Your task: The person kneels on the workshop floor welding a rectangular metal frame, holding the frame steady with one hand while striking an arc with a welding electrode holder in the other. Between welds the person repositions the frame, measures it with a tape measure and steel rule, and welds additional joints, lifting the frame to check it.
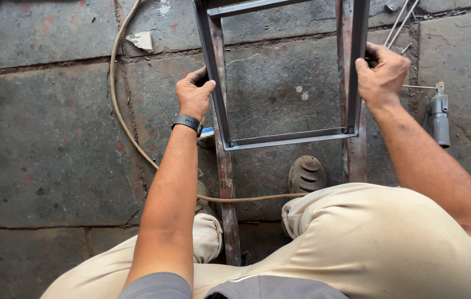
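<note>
A rectangular frame of grey steel angle bars [288, 138] is held up in front of me over a stone floor. My left hand [194, 94] grips its left bar, with a black watch on the wrist. My right hand [380, 75] grips its right bar. Under the frame two rusty reddish steel bars [225, 188] lie on the floor, running away from me. My knees in beige trousers fill the bottom of the view, and one shoe [305, 173] rests between the rusty bars.
A tan cable [118, 105] curves across the stone slabs and passes under my legs. A grey welding electrode holder [439, 117] lies at the right beside thin rods [399, 25]. A scrap of paper [141, 40] lies near the top.
</note>
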